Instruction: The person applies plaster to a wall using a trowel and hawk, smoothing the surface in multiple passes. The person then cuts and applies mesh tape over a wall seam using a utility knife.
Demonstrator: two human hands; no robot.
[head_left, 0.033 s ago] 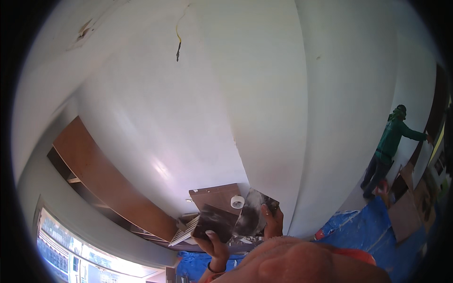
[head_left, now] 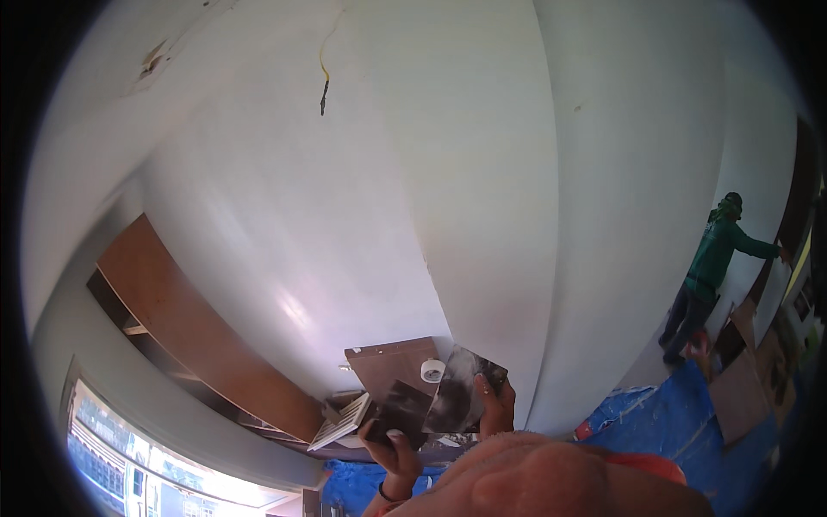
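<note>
My left hand (head_left: 394,457), a dark band at its wrist, grips a dark brown flat sheet (head_left: 405,403) between thumb and fingers. Close beside it, my right hand (head_left: 497,407) has hold of a black sheet with whitish dusty smears (head_left: 457,392), its thumb lying on the face. The two sheets meet or overlap along their edges; whether they are one folded piece I cannot tell. Both are held in front of a brown board (head_left: 388,358) on which a white tape roll (head_left: 432,370) rests.
A white wall (head_left: 345,215) rises ahead, with a wire (head_left: 324,86) dangling high up. A long brown panel (head_left: 198,327) runs along the left, near a bright window (head_left: 129,457). At right, a person in green (head_left: 715,250) stands beyond blue sheeting (head_left: 663,431) and cardboard (head_left: 739,401).
My left hand has turned slightly and tilted the dark brown sheet, so less of its face shows. My right hand has barely moved.
</note>
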